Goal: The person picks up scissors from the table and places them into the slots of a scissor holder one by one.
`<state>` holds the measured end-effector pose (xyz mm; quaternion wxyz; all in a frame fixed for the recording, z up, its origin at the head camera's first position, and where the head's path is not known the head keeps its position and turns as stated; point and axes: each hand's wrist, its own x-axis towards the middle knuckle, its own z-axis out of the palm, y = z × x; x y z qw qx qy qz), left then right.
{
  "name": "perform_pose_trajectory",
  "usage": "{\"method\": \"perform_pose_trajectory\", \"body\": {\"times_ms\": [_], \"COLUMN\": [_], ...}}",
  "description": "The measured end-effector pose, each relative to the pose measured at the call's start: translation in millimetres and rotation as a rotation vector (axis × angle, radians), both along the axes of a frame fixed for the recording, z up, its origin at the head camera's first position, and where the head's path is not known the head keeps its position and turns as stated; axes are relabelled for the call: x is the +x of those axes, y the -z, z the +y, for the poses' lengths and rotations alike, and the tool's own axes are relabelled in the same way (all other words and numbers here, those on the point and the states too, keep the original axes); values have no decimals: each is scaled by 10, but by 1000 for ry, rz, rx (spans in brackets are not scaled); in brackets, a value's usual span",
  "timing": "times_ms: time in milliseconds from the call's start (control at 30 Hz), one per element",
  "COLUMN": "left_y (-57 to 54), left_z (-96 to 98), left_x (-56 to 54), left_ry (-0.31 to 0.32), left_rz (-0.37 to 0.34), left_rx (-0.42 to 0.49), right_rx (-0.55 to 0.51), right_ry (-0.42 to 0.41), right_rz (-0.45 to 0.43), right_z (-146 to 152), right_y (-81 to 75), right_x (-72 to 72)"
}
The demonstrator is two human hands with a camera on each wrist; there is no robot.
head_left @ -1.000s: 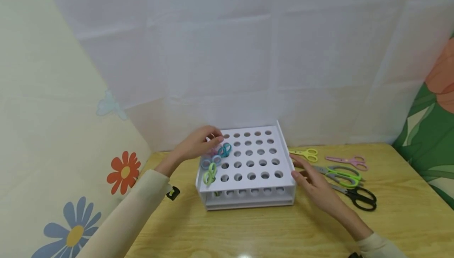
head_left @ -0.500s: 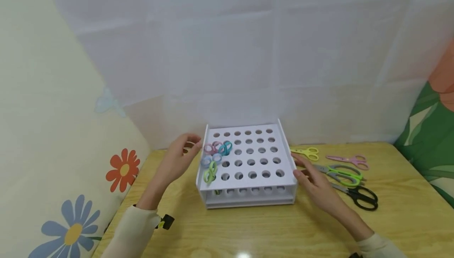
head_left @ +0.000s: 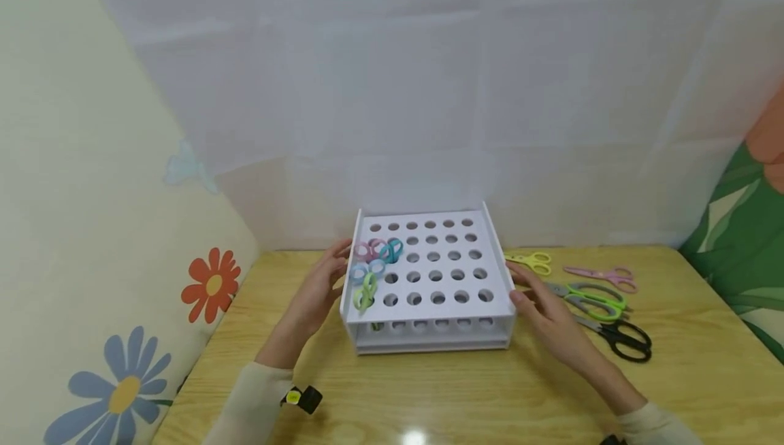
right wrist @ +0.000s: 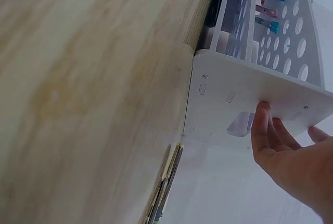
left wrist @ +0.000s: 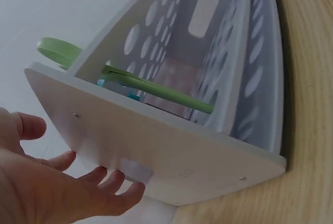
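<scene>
I see the white rack (head_left: pixel 422 311) standing upright on the table (head_left: pixel 441 394), right between the two hands. Its holey top faces up, and its gap at the front faces the person. Its longer way runs from left to right, nearly straight across, and its two side walls stand up at the ends.

The left hand (head_left: pixel 314 297) is at the rack's left wall. I see its fingers spread a bit and softly bent, with the tips by the hole (left wrist: pixel 138 171) in that wall. I cannot tell if every tip touches.

The right hand (head_left: pixel 554 322) has its fingertips on the right wall, next to the hole there. Its fingers are loose and not wrapped round anything, and the thumb is apart from them. So the rack sits between both sets of fingers.

Four scissors stand in the rack on its left side, loops up: green scissors (head_left: pixel 365 292), blue scissors (head_left: pixel 358 273), pink scissors (head_left: pixel 363 251) and teal scissors (head_left: pixel 395 248).

Past the right hand I see more lying on the table: yellow scissors (head_left: pixel 540 263), thin pink scissors (head_left: pixel 603 276), green-grey scissors (head_left: pixel 593 301) and black scissors (head_left: pixel 626 341).
</scene>
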<state>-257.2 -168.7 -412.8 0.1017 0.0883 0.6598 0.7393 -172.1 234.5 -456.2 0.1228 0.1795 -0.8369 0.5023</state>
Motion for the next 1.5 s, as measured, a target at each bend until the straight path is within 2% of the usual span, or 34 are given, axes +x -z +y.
{"method": "perform_pose_trajectory", "body": {"times_ms": [167, 367, 667, 833, 967, 1133, 1300, 1500], "left_y": [3, 39, 192, 248, 242, 183, 109, 81], "left_z": [51, 88, -40, -120, -125, -124, -134, -143], "left_x": [-58, -118, -29, 1, 1, 11, 0, 2], "left_ry": [24, 15, -2, -5, -2, -21, -30, -24], "left_rz": [-1, 22, 11, -1, 0, -10, -49, -80], "left_rx": [-2, -17, 26, 64, 91, 100, 89, 86], "right_rx": [7, 17, -10, -2, 3, 25, 28, 11], "right_ry": [28, 40, -18, -20, -11, 5, 26, 2], "right_rz": [-3, -1, 35, 39, 38, 24, -1, 15], "right_z": [23, 82, 50, 1, 0, 2, -2, 3], "right_y": [-19, -33, 33, 57, 59, 43, 45, 8], "right_x": [21, 32, 27, 15, 11, -5, -9, -1]}}
